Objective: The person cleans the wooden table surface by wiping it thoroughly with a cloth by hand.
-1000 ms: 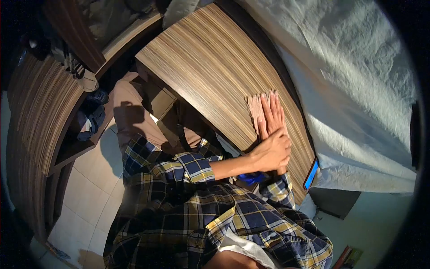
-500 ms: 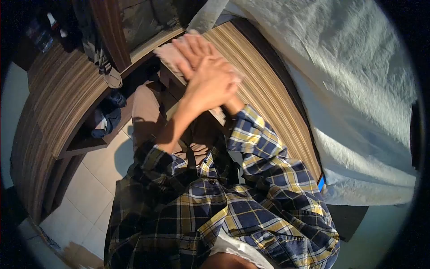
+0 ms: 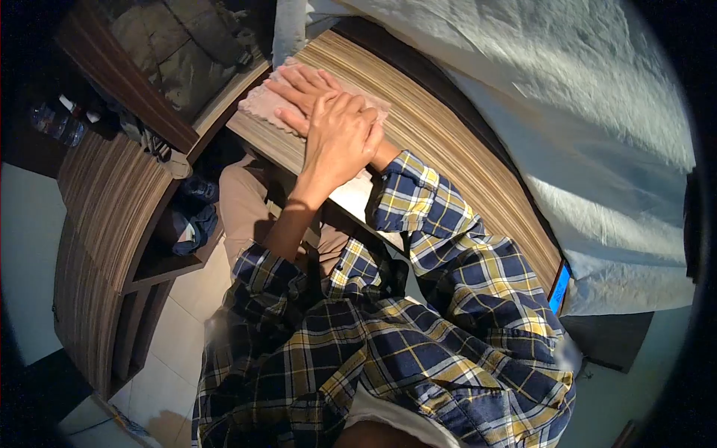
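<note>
Head view: left hand stacked on right hand, both flat, palms down, fingers spread, gripping nothing; doubled for pressure on pink cloth at far corner of striped wooden board, beside bedsheet

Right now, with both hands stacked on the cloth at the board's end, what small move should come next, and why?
Probably a stroke back along the striped wooden board: the left hand presses on the right hand, flat on the pink cloth at the far corner, with bare board toward the phone.
</note>
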